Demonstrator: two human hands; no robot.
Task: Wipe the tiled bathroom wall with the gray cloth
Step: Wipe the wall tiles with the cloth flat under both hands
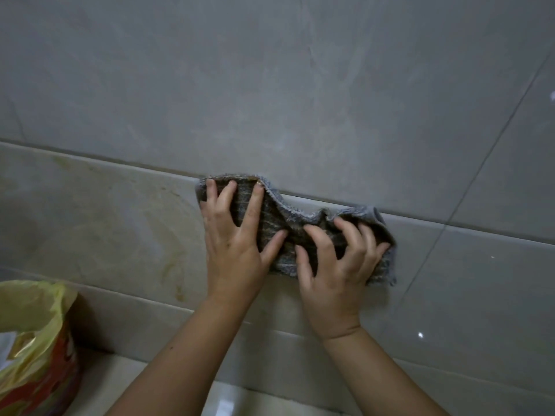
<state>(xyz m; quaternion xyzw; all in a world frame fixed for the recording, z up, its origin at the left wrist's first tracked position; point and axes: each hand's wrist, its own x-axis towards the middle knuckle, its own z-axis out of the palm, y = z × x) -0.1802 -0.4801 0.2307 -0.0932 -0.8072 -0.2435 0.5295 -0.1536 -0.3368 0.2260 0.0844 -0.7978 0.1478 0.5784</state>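
Pressing gray cloth [271, 216] flat-fingered with left hand [231, 253], clutching it curl-fingered with right hand [333, 271]; risk of skipping tiled wall [270, 85] patches through bunching.

A plastic bag [33, 340] on a pale ledge [120, 382], in the near left corner.
The bag is thin, crinkled yellow plastic with a slack, open mouth. A red and orange print with white marks shows on its lower right side, and the left edge of the view cuts the bag off. Something white [6, 345] lies inside it at the far left, too little in view to tell what it is. The bag stands on the ledge, which is smooth, cream and glossy. The ledge runs right along the near edge and shows a bright patch of reflected light near the middle.
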